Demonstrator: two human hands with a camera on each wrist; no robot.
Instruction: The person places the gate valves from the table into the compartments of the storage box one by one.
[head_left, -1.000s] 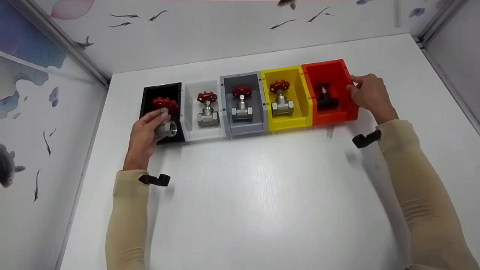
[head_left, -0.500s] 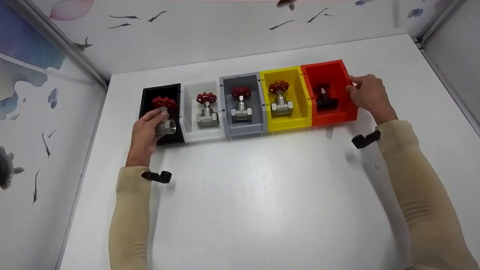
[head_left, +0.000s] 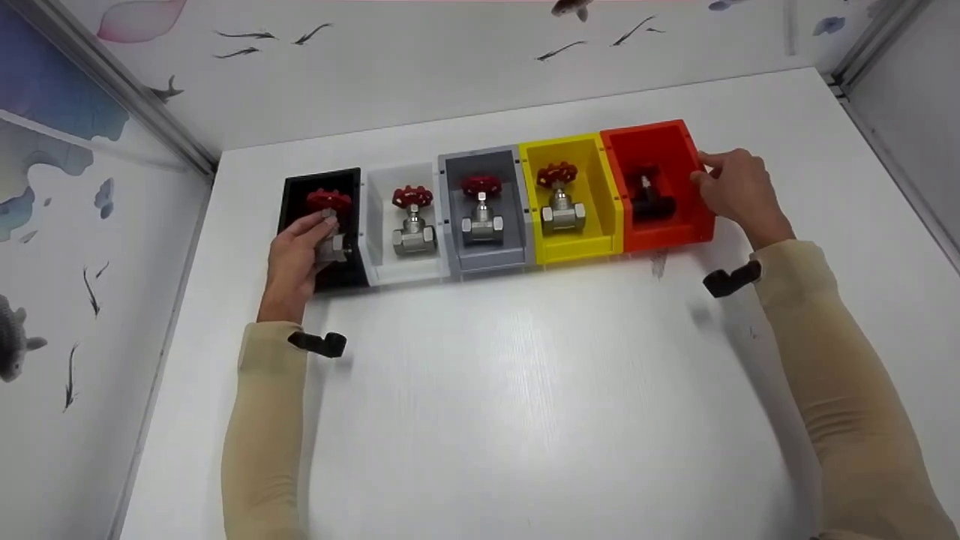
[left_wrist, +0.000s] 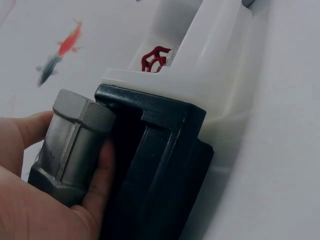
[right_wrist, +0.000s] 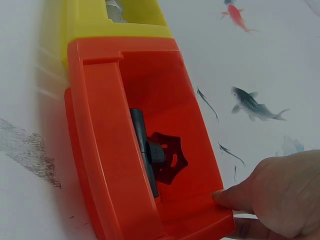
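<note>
My left hand (head_left: 294, 251) grips a steel gate valve with a red handwheel (head_left: 328, 200) at the front of the black bin (head_left: 360, 259). In the left wrist view the valve's hexagonal body (left_wrist: 70, 145) sits between thumb and fingers, beside the black bin's front edge (left_wrist: 165, 112); whether it touches the bin floor is hidden. At the far right, my right hand (head_left: 739, 191) pinches the side wall of the red bin (head_left: 671, 150). In the right wrist view that bin holds a black-bodied valve (right_wrist: 142, 150) with a dark red handwheel (right_wrist: 172, 157).
Joined in a row with these are a white bin (head_left: 381, 180), a grey bin (head_left: 484, 259) and a yellow bin (head_left: 577, 249). Each holds one red-wheeled steel valve. The row stands toward the back of a white table (head_left: 510, 390), with patterned walls behind and at left.
My left hand has moved slightly forward into the black bin with the gate valve, whose open end now turns more out of sight. The right hand keeps its place on the red bin.
</note>
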